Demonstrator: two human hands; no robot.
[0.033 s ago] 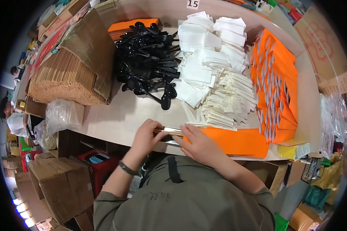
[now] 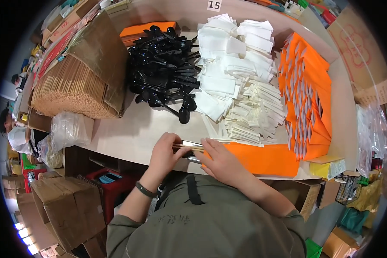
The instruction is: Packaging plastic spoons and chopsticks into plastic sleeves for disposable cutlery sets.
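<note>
At the table's front edge, my left hand (image 2: 163, 151) is closed around a bundle of wooden chopsticks (image 2: 186, 147) and a black plastic utensil, whose kind my fingers hide. The bundle points right, toward the near end of a flat orange packet (image 2: 262, 159). My right hand (image 2: 224, 162) grips that end, its fingers over the top and close to the chopsticks' tips. Beyond my hands lies a heap of black plastic spoons (image 2: 185, 112) and other black cutlery. White folded napkins (image 2: 219, 81) and slim cream-coloured packets (image 2: 245, 124) are piled to its right.
A cardboard box (image 2: 101, 51) full of wooden chopsticks stands at the left, with a clear plastic bag (image 2: 69, 129) before it. Stacked orange packets (image 2: 305, 94) line the right side. A raised rim (image 2: 176, 13) borders the table at the back. Cartons (image 2: 66, 202) stand below left.
My left wrist and forearm have shifted slightly to the right. Both hands keep their hold, and the piles on the table look the same.
</note>
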